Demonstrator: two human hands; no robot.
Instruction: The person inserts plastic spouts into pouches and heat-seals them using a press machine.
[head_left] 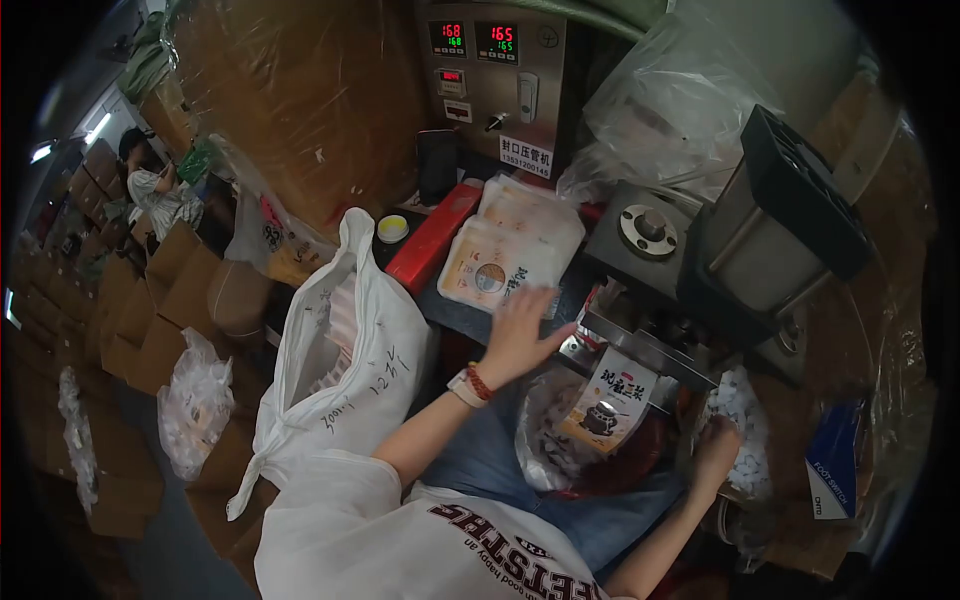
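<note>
My left hand [522, 328] is at the near edge of a stack of printed flat pouches [505, 245], fingers stretched out and thumb spread towards the machine. One printed pouch [605, 400] with a cartoon figure hangs tilted from the metal jaw [645, 345] of the press. On the right, my right hand [716, 452] has its fingers curled at the edge of a clear bag of small white pieces [742, 425]. What those fingers hold, if anything, is hidden. Below the hanging pouch, a clear plastic bag [550, 430] sits by my lap.
A white woven sack [350, 380] stands open at my left. Behind the pouches are a red bar [432, 235], a small yellow tub [392, 229] and a control panel [495, 90] with lit digits. The press cylinder [770, 230] rises on the right. Another person [160, 185] is far left.
</note>
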